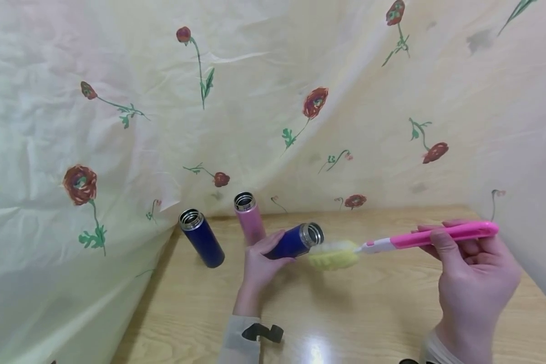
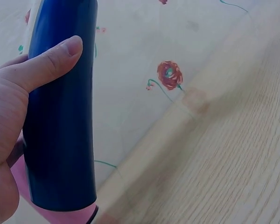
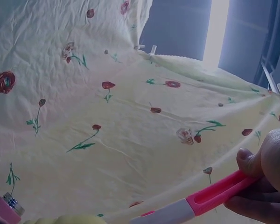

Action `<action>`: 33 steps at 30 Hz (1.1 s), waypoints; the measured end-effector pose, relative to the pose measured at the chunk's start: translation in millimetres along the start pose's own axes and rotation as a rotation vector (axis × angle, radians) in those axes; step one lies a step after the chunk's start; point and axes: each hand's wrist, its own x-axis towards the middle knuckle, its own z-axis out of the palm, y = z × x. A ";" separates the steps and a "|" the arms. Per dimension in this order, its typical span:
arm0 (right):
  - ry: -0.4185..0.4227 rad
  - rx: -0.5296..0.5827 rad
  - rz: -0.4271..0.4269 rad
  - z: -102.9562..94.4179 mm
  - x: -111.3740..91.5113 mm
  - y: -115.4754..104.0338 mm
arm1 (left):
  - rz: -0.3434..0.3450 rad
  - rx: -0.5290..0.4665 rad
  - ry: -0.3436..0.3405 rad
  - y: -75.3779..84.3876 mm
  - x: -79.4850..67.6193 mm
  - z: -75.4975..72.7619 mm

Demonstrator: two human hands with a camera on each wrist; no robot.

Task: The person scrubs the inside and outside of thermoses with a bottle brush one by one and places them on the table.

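Note:
My left hand [image 1: 265,263] grips a dark blue bottle [image 1: 287,245] round its body, tilted so that its lidless steel mouth points right. In the left wrist view the thumb lies across the blue bottle [image 2: 63,121]. My right hand [image 1: 475,275] holds a bottle brush by its pink handle [image 1: 441,235]. The brush's blurred yellow head [image 1: 334,255] is just outside the bottle's mouth; whether they touch I cannot tell. In the right wrist view, thumb and fingers pinch the pink handle [image 3: 224,189].
A second dark blue bottle [image 1: 203,240] stands lidless at the left of the wooden table [image 1: 368,313]. Behind my left hand a pink bottle [image 1: 250,220] stands, also lidless. Flowered cloth [image 1: 264,126] hangs behind and at the sides.

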 end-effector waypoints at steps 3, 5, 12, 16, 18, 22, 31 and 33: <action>0.019 -0.002 -0.010 1.3 1.0 -2.4 | 0.046 0.000 -0.001 0.2 1.8 0.3; 0.026 -0.005 -0.012 1.9 1.0 -3.4 | 0.081 0.001 -0.005 0.2 2.3 0.8; 0.061 0.007 -0.017 2.9 1.9 -3.7 | 0.118 0.013 -0.025 1.4 2.2 3.7; 0.084 0.066 -0.021 4.5 3.0 -3.6 | 0.122 0.002 -0.033 2.4 2.3 4.8; 0.105 0.115 -0.023 6.3 3.2 -3.6 | 0.129 0.001 -0.039 2.8 2.4 5.5; 0.172 0.157 -0.068 11.8 4.1 -3.7 | 0.132 0.001 -0.044 2.6 2.8 8.0; 0.369 0.233 -0.106 2.1 20.5 8.9 | -0.147 -0.160 -0.004 17.3 3.5 14.4; 0.378 0.277 -0.067 -6.5 28.1 18.4 | -0.227 -0.235 -0.001 19.4 3.9 16.6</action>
